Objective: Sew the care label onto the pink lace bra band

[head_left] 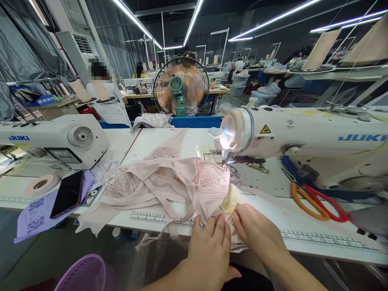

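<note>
A pale pink lace garment (pixel 169 184) with straps lies spread on the white sewing table (pixel 303 226), reaching up to the needle of the white sewing machine (pixel 303 137). My left hand (pixel 209 246) lies on the garment's near edge at the table front, fingers together and pressing the cloth down. My right hand (pixel 257 232) sits just to its right, fingertips pinching the cloth edge beside a shiny gold tag (pixel 230 200). Both hands are a short way in front of the lit needle area (pixel 226 157).
Orange and red scissors (pixel 315 202) lie right of the needle. A black phone (pixel 68 193) rests on paper sheets at left, beside a second sewing machine (pixel 57 139) and a tape roll (pixel 41 184). A fan (pixel 181 86) stands behind. A purple basket (pixel 85 275) sits below. Other workers sit far back.
</note>
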Demonstrator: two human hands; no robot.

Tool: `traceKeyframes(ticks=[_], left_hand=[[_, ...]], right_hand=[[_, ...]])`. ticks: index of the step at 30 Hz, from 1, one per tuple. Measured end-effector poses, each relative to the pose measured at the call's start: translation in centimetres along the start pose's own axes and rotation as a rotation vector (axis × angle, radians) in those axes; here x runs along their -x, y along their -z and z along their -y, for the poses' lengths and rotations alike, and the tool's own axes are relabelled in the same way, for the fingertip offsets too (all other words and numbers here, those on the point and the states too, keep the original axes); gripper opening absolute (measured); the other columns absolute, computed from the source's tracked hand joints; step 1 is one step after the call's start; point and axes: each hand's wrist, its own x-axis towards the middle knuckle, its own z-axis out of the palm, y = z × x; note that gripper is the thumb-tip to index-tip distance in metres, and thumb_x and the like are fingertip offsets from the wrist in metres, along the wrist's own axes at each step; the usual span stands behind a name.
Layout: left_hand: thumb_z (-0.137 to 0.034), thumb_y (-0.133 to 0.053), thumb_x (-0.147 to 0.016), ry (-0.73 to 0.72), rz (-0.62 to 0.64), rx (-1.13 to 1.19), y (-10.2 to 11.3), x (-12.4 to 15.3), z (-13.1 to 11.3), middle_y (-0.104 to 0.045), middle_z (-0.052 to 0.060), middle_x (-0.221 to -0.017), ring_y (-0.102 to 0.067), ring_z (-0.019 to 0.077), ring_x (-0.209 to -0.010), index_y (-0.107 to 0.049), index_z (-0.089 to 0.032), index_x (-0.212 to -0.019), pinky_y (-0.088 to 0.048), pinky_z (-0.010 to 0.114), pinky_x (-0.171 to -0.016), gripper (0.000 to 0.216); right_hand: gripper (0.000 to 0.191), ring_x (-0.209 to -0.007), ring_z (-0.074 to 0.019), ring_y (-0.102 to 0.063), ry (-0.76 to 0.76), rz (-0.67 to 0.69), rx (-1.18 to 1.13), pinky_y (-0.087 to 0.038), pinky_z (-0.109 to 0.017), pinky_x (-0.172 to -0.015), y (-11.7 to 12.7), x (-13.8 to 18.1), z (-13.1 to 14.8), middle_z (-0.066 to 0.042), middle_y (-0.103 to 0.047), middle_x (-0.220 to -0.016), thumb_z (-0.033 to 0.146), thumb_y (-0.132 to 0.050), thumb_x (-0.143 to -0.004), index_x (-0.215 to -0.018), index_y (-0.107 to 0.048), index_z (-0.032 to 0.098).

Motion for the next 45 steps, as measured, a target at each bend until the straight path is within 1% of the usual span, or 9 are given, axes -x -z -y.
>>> traceKeyframes(ticks=[5,12,17,19,23,28,35,40,45], left_hand=[[-0.058,-0.041,-0.082,0.011,-0.015,0.005,-0.6,-0.1,0.1,-0.022,0.011,-0.146,-0.027,0.0305,-0.13,-0.026,-0.01,-0.138,-0.02,0.062,-0.103,0.075],[-0.064,-0.047,-0.076,-0.043,-0.199,0.114,-0.7,0.5,0.7,-0.04,0.01,-0.139,-0.036,0.0305,-0.123,-0.043,-0.017,-0.128,-0.022,0.058,-0.102,0.07],[-0.029,-0.041,-0.087,0.138,-0.358,0.237,0.7,-0.8,1.0,-0.058,0.006,-0.116,-0.053,0.0228,-0.101,-0.055,-0.019,-0.105,-0.04,0.042,-0.088,0.025],[-0.02,-0.037,-0.086,0.177,-0.344,0.267,1.5,-1.7,1.1,-0.059,0.008,-0.111,-0.055,0.0224,-0.097,-0.054,-0.017,-0.106,-0.043,0.037,-0.082,0.027],[-0.025,-0.038,-0.084,0.166,-0.246,0.336,2.8,-3.1,1.5,-0.06,0.007,-0.094,-0.057,0.0212,-0.082,-0.058,-0.019,-0.09,-0.043,0.031,-0.067,0.022],[-0.025,-0.047,-0.076,0.146,-0.196,0.625,2.2,-4.3,1.9,-0.057,0.002,-0.077,-0.052,0.0161,-0.07,-0.056,-0.018,-0.073,-0.038,0.027,-0.062,0.012],[-0.017,-0.051,-0.066,0.149,-0.245,1.12,1.3,-5.3,1.7,-0.049,-0.002,-0.067,-0.045,0.0119,-0.062,-0.048,-0.017,-0.068,-0.036,0.024,-0.059,0.004],[-0.016,-0.052,-0.066,0.166,-0.28,1.161,1.2,-5.3,1.7,-0.046,-0.003,-0.063,-0.042,0.0102,-0.058,-0.047,-0.017,-0.065,-0.034,0.023,-0.057,0.005],[-0.018,-0.051,-0.069,0.079,-0.317,1.117,0.9,-5.4,1.9,-0.05,-0.002,-0.063,-0.047,0.0131,-0.064,-0.05,-0.016,-0.064,-0.039,0.025,-0.062,0.006]], right_hand=[[0.03,-0.055,-0.0169,-0.053,-0.054,-0.073,-0.087,-0.033,-0.025,-0.048,-0.7,0.2,-0.5,-0.002,-0.051,-0.061,0.026,-0.027,-0.09,-0.065,-0.042,0.022],[0.031,-0.049,-0.0141,-0.052,0.129,-0.017,-0.177,-0.034,-0.024,-0.045,0.1,0.7,-1.1,0.0,-0.052,-0.059,0.028,-0.03,-0.089,-0.065,-0.049,0.022],[0.027,-0.054,-0.014,-0.053,0.138,-0.047,-0.195,-0.034,-0.023,-0.047,0.9,1.6,-0.9,0.0,-0.053,-0.063,0.028,-0.034,-0.09,-0.071,-0.051,0.021],[0.024,-0.056,-0.0136,-0.053,0.133,-0.11,-0.244,-0.034,-0.022,-0.048,1.0,1.8,-0.8,0.0,-0.053,-0.065,0.029,-0.037,-0.091,-0.073,-0.051,0.021],[0.023,-0.056,-0.0135,-0.051,0.125,-0.269,-0.327,-0.034,-0.023,-0.051,1.0,2.1,-0.4,0.0,-0.051,-0.064,0.027,-0.037,-0.092,-0.074,-0.051,0.02],[0.026,-0.055,-0.0124,-0.051,0.129,-0.36,-0.317,-0.035,-0.022,-0.052,1.1,1.9,-0.2,0.0,-0.051,-0.063,0.023,-0.033,-0.092,-0.073,-0.051,0.02],[0.027,-0.055,-0.0126,-0.051,0.076,-0.333,-0.356,-0.034,-0.022,-0.05,0.9,2.0,-0.3,0.0,-0.052,-0.063,0.023,-0.034,-0.091,-0.072,-0.052,0.02],[0.022,-0.06,-0.0148,-0.052,0.041,-0.289,-0.406,-0.035,-0.024,-0.054,0.3,1.7,-0.1,-0.001,-0.053,-0.066,0.027,-0.037,-0.091,-0.078,-0.054,0.019],[0.021,-0.061,-0.015,-0.054,0.048,-0.255,-0.333,-0.036,-0.024,-0.054,0.7,1.0,0.1,-0.002,-0.057,-0.068,0.017,-0.038,-0.086,-0.075,-0.056,0.019]])
